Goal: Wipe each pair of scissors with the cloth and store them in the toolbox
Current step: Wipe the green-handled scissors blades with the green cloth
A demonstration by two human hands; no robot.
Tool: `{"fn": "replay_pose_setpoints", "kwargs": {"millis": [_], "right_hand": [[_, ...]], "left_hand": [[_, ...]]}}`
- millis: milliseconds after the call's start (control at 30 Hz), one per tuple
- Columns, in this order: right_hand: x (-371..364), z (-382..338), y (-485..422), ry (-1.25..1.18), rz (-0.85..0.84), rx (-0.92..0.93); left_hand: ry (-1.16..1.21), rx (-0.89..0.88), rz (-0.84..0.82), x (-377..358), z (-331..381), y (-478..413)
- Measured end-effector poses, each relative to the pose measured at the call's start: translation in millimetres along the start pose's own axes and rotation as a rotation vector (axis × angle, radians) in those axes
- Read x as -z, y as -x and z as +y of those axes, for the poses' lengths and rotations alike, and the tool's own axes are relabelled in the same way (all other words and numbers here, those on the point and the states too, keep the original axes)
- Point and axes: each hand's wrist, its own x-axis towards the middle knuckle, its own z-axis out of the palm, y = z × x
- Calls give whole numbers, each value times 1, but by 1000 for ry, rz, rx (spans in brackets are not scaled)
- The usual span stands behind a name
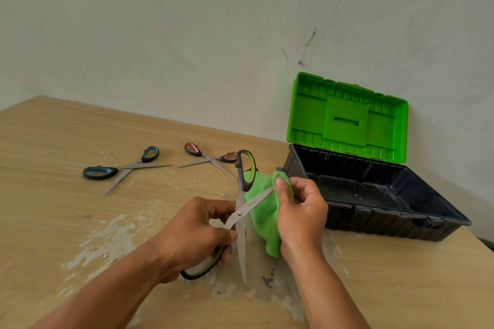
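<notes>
Left hand [192,232]: fingers curled round green-handled scissors [239,213], blades spread, above bench [66,136].
Right hand [302,211]: fingers pinch green cloth [263,224] onto one blade.
Toolbox [374,211]: lid open, at the bench's far right edge.
Open room: blue-handled scissors [125,167] and pink-handled scissors [209,159] lie beyond the hands, to the left.

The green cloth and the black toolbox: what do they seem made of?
The green cloth looks like soft microfibre, matt and fuzzy: it hangs in limp folds. The black toolbox with the green lid looks like moulded plastic, slightly glossy, with pressed ribs.
</notes>
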Motion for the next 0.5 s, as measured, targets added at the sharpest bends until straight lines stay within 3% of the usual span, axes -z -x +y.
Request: {"fn": "replay_pose_setpoints", "kwargs": {"millis": [100,200,300,400,500], "right_hand": [[2,-1,1,138,32,126],[7,-7,3,291,91,448],[5,-9,15,387,-67,722],[-5,-6,28,448,-340,810],[-5,-7,14,462,-229,773]], "left_hand": [[25,23,51,1,2,0],[51,59,148,6,3,-2],[65,63,199,8,3,-2],[49,41,171,6,3,0],[4,30,125,4,4,1]]}}
